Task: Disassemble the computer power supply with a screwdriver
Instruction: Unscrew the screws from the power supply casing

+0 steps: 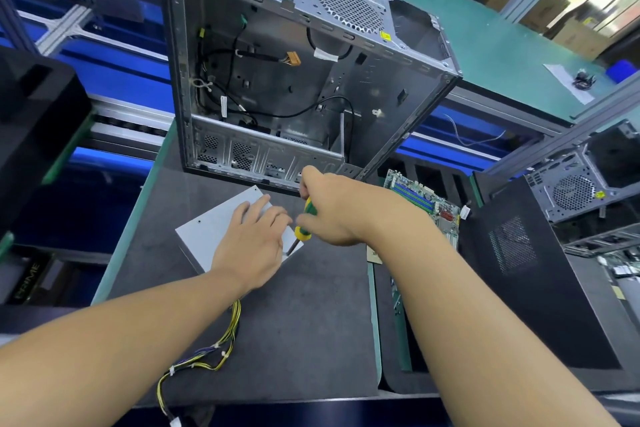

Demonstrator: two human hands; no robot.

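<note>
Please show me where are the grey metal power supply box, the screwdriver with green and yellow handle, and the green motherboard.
Grey metal power supply box (pixel 213 230): head view, bare top plate.
Screwdriver with green and yellow handle (pixel 302 234): head view, yellow handle part.
Green motherboard (pixel 426 199): head view, board near memory slots.

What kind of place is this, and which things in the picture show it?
Probably a computer disassembly or recycling workshop. An open silver metal computer case stands on the grey work mat, a loose green motherboard lies nearby, and another stripped case sits at right.
</note>
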